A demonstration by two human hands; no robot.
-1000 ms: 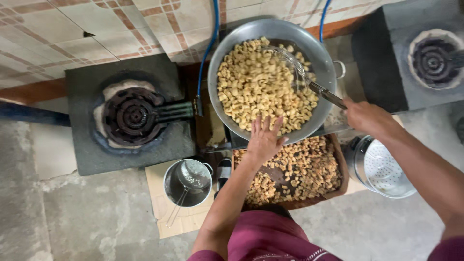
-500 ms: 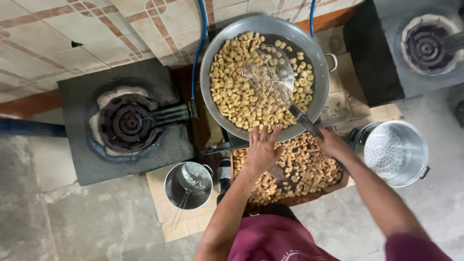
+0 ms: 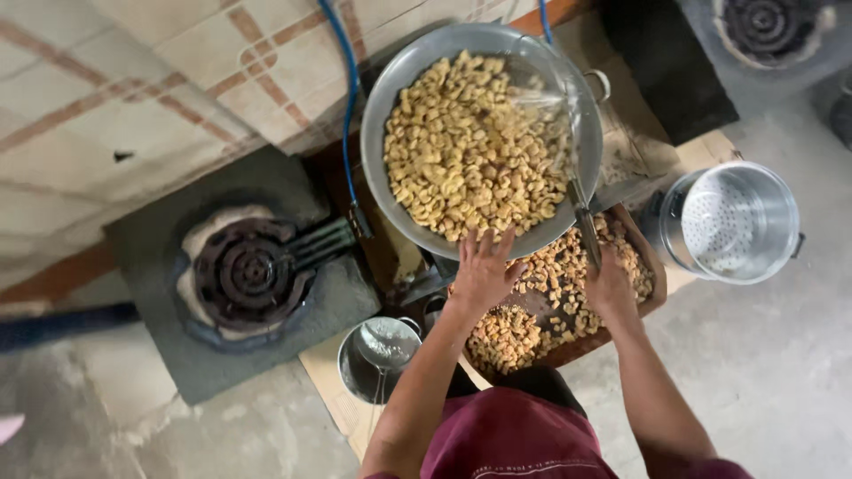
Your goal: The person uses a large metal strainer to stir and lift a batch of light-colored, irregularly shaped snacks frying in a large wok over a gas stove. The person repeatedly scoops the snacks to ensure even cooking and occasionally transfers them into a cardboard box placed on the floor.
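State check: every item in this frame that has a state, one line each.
big pan: full of pale yellow pieces
wire skimmer: over the pan, handle in right hand
right hand: closed on the skimmer handle
left hand: open, fingers spread at the pan's near rim
tray: holds browner pieces
left burner: no flame visible, no pot
steel pot: uncovered, perforated insert inside
small pot: ladle resting in it
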